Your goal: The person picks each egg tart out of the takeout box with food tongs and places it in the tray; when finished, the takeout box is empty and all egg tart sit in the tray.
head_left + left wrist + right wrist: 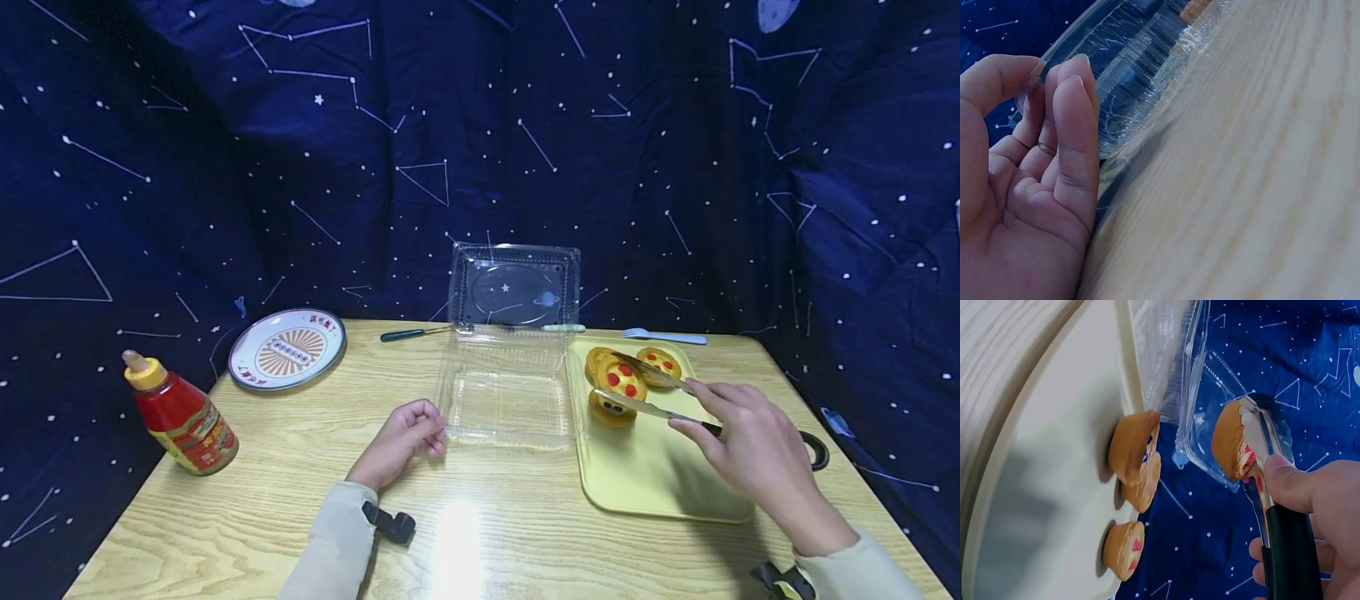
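My right hand (757, 442) grips metal tongs (1264, 494) with black handles. Between the tong tips a tart with red topping (1229, 440) is held up, apart from the yellow tray (660, 475). Several more tarts stand on that tray: one with red pieces (662, 364), one with dark round pieces (612, 414), and another partly hidden behind the lifted one. My left hand (405, 442) pinches the near left corner of a clear plastic clamshell box (1135, 69) between thumb and fingers. The box sits beside the tray, its lid (515, 287) raised at the back.
A red sauce bottle with a yellow cap (187, 421) stands at the left. Behind it is a patterned plate (288, 350). A dark-handled utensil (405, 335), a pale green handle (564, 327) and a light blue fork (665, 336) lie along the back edge, before a starry cloth.
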A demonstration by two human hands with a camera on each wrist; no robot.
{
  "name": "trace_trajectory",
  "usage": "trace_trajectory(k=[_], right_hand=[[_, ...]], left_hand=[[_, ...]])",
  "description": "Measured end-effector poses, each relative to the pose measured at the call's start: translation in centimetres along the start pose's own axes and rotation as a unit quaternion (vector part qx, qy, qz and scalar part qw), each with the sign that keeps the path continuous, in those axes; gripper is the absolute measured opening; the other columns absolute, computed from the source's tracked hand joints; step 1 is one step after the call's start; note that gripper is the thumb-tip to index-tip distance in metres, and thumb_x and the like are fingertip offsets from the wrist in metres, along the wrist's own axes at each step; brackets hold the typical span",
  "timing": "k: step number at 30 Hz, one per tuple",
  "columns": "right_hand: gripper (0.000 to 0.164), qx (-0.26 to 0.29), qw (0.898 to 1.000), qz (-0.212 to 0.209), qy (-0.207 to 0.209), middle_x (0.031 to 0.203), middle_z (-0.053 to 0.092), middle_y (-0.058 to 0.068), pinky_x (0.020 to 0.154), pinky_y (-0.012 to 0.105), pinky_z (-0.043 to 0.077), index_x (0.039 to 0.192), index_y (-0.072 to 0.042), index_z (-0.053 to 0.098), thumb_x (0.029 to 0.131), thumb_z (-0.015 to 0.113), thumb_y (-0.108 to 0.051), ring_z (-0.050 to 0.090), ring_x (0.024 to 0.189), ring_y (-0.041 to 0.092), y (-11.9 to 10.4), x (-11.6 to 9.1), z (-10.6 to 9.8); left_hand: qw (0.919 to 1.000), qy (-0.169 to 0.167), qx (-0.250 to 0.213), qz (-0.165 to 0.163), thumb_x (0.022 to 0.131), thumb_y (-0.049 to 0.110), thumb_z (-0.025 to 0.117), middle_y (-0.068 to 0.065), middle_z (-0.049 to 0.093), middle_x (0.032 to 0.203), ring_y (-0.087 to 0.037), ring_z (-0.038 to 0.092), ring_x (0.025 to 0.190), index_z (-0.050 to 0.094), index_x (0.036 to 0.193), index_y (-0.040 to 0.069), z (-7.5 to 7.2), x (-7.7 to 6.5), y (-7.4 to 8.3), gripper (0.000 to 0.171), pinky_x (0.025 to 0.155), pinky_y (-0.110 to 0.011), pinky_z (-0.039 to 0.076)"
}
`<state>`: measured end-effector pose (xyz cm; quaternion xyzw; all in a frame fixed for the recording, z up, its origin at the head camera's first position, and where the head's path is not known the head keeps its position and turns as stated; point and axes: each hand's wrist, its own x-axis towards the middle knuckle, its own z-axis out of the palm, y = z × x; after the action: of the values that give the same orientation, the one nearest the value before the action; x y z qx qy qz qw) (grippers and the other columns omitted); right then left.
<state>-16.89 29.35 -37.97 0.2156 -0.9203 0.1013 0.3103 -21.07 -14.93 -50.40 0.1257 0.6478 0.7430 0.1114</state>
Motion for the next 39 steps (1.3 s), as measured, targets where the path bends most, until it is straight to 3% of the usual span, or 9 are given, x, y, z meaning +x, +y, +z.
trace_trajectory(k=[6,14,20,39], right_hand=[[0.060,-0.011,1.000,0.011,0.003,0.108,0.069,0.014,0.070,0.055,0.049,0.120,-0.005,0.069,0.072,0.084,-0.037,0.062,0.095,0.036,1.0,-0.8,-0.3],[0.060,-0.012,1.000,0.021,0.008,0.106,0.069,0.016,0.075,0.055,0.046,0.118,-0.003,0.069,0.072,0.083,-0.039,0.061,0.094,0.039,2.5,-2.0,-0.5],[0.060,-0.023,0.999,0.028,0.007,0.104,0.068,0.019,0.075,0.058,0.045,0.117,-0.002,0.069,0.067,0.086,-0.031,0.061,0.092,0.044,3.7,-3.0,-0.6],[0.057,-0.047,0.992,0.091,-0.075,0.108,0.065,0.027,0.069,0.065,0.043,0.117,0.002,0.067,0.077,0.082,-0.037,0.058,0.093,0.050,6.6,-5.0,1.3]], left_hand=[[1.0000,0.000,0.002,0.002,0.097,0.009,0.058,-0.009,0.061,0.079,-0.015,0.062,0.068,0.054,0.090,0.000,0.0,0.0,0.0,0.012,0.062,-0.025,0.054],[1.0000,0.003,-0.003,-0.005,0.096,0.009,0.059,-0.011,0.061,0.080,-0.016,0.062,0.068,0.054,0.091,0.001,-0.1,-0.1,-0.2,0.010,0.061,-0.026,0.054],[1.0000,0.001,-0.002,-0.003,0.096,0.010,0.059,-0.012,0.061,0.081,-0.016,0.062,0.068,0.055,0.091,0.001,-0.1,0.0,-0.1,0.011,0.061,-0.026,0.054],[1.0000,-0.005,-0.001,0.004,0.097,0.009,0.058,-0.014,0.060,0.081,-0.016,0.062,0.068,0.053,0.091,-0.002,-0.1,0.1,-0.1,0.014,0.061,-0.026,0.055]])
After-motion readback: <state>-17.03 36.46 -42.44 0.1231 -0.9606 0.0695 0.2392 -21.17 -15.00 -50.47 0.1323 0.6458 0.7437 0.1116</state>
